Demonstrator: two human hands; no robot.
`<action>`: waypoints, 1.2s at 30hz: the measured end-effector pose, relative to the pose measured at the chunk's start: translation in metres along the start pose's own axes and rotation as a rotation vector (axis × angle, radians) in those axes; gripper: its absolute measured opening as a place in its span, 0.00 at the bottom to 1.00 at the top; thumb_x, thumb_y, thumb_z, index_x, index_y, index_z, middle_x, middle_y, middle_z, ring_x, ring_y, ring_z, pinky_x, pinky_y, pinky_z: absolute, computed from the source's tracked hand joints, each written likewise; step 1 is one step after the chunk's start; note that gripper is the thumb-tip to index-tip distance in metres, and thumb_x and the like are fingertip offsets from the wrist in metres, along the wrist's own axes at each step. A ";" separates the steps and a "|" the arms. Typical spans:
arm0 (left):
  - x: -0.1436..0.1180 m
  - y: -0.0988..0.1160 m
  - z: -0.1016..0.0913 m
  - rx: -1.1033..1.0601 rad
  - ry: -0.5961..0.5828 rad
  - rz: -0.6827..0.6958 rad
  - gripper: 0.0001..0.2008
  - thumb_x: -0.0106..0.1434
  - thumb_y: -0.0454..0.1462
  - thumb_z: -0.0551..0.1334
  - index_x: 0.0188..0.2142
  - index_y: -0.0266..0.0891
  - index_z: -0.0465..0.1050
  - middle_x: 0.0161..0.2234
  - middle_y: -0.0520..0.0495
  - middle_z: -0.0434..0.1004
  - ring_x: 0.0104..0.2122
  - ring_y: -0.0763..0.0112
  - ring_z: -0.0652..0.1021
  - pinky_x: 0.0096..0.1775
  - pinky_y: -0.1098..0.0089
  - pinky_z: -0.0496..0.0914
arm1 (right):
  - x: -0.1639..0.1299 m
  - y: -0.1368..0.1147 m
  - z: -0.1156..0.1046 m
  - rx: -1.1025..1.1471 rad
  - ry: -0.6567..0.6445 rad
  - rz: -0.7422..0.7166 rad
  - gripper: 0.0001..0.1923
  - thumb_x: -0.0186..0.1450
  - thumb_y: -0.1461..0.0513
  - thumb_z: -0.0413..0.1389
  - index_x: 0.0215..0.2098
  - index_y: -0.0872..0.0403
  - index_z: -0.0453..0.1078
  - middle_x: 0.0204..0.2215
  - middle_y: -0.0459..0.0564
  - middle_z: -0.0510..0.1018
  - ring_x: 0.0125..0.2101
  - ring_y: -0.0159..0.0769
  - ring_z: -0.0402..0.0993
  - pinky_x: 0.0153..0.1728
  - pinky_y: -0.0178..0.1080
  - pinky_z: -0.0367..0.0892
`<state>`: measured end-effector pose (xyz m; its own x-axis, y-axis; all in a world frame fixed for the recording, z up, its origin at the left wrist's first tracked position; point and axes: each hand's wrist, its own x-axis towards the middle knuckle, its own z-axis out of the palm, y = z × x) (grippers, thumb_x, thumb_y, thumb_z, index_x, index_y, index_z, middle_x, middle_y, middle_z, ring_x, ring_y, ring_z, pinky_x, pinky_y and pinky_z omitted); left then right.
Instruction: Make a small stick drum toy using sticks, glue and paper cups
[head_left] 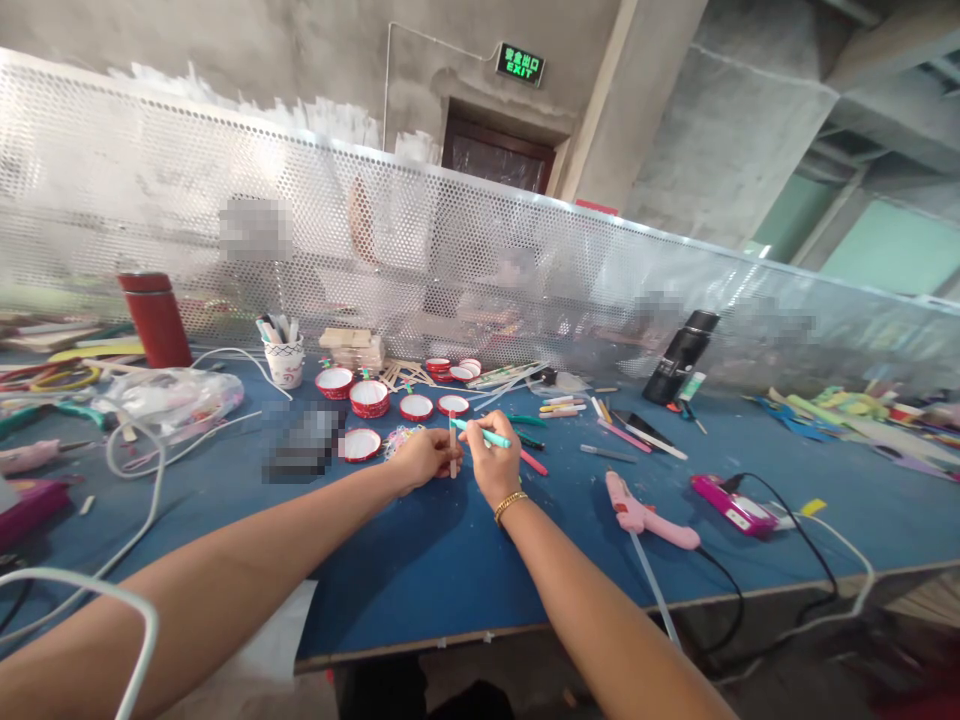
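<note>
My left hand [426, 459] is closed on a narrow wooden craft stick [453, 462], which stands upright between the fingers. A light-green marker [486, 433] is gripped in my right hand [493, 462], with its tip end pointing at the upper part of the stick. Whether the tip touches the wood I cannot tell. Just behind my hands lie round red-rimmed white dishes, among them one dish [453, 404] and another [416, 406]. A small pile of colourful strands [399, 439] sits beside my left hand, partly hidden by it.
A pink glue gun [649, 515] lies at right, near a magenta box [733, 505] with cables. Loose markers [562, 409] are behind my right hand. A paper cup of pens [283, 360], a red flask [156, 322] and a black bottle [681, 358] stand along the perforated screen [420, 260].
</note>
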<state>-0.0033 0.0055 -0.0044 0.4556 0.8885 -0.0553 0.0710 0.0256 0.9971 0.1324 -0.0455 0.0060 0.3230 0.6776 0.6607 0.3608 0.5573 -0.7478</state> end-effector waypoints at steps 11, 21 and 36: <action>-0.003 0.003 0.001 -0.011 0.010 -0.011 0.15 0.52 0.39 0.77 0.27 0.37 0.73 0.24 0.52 0.78 0.24 0.74 0.79 0.31 0.73 0.72 | 0.001 0.002 -0.003 -0.013 0.054 0.007 0.13 0.66 0.53 0.56 0.28 0.49 0.63 0.23 0.45 0.79 0.25 0.37 0.75 0.33 0.38 0.68; -0.002 0.002 0.001 -0.019 0.001 -0.002 0.16 0.51 0.39 0.79 0.27 0.37 0.73 0.23 0.53 0.78 0.24 0.74 0.79 0.29 0.75 0.71 | 0.001 0.003 -0.001 -0.015 0.016 -0.013 0.12 0.67 0.53 0.57 0.28 0.49 0.64 0.24 0.46 0.80 0.26 0.37 0.76 0.33 0.38 0.69; -0.002 0.000 0.000 -0.019 -0.009 0.026 0.18 0.49 0.43 0.79 0.28 0.37 0.73 0.24 0.52 0.78 0.24 0.75 0.79 0.29 0.76 0.71 | -0.001 0.001 0.000 -0.010 0.012 -0.003 0.14 0.67 0.52 0.57 0.28 0.49 0.64 0.24 0.46 0.80 0.27 0.37 0.76 0.34 0.38 0.69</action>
<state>-0.0042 0.0042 -0.0041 0.4653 0.8847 -0.0297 0.0418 0.0116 0.9991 0.1330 -0.0457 0.0045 0.3321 0.6701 0.6639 0.3706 0.5545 -0.7451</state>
